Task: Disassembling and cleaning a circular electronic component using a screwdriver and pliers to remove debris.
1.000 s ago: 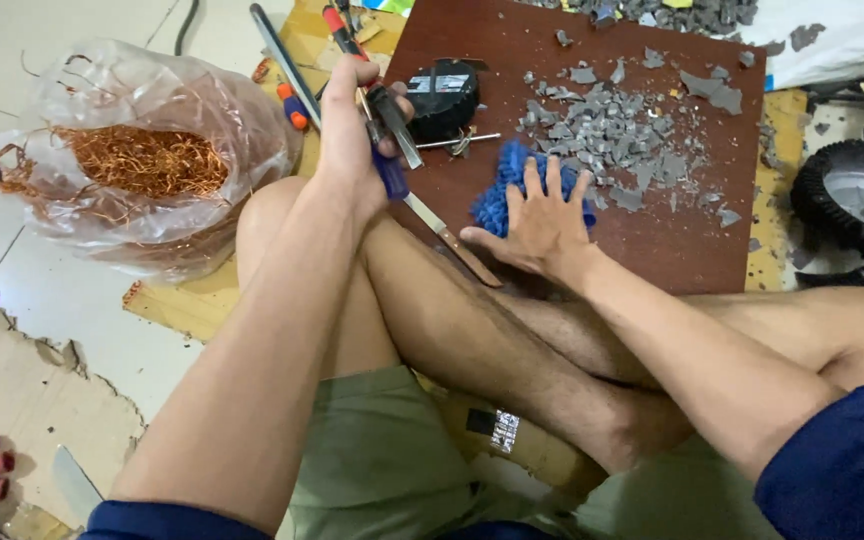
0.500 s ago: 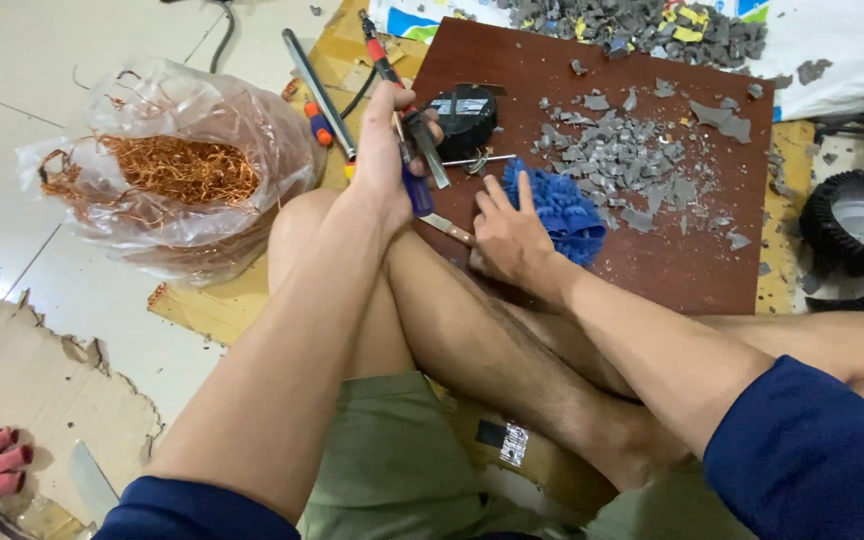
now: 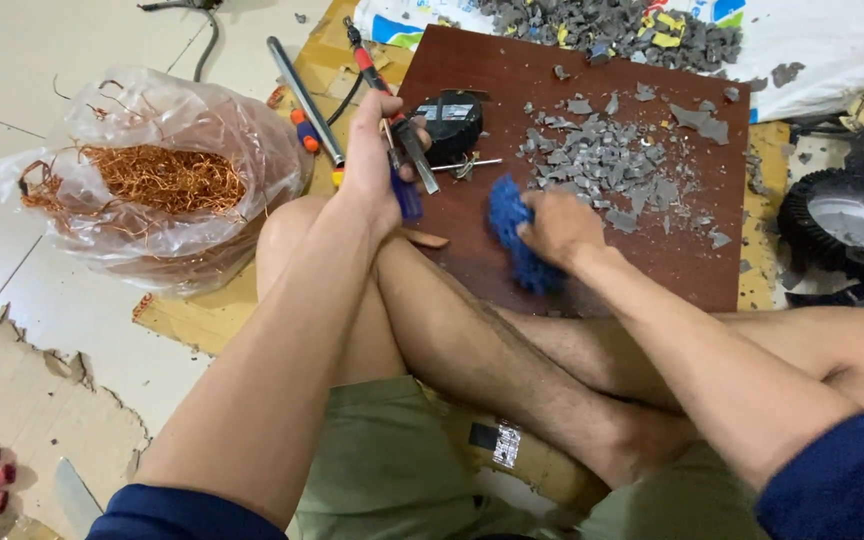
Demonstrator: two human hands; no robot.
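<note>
I sit cross-legged at a dark red board. My left hand grips a screwdriver with a blue handle and a metal shaft, held at the board's left edge. My right hand is closed on a blue glove, pulling it off the board toward my legs. A small black motor-like part lies on the board just beyond the screwdriver. Grey plastic fragments are scattered over the board to the right of it.
A clear plastic bag of copper wire stands on the floor at left. A metal rod and an orange-handled tool lie beside the board. More grey scrap lies on a white sack behind. A black wheel is at right.
My right hand went from lying flat and open on the blue glove to closing on it and drawing it nearer. My left hand kept hold of the screwdriver.
</note>
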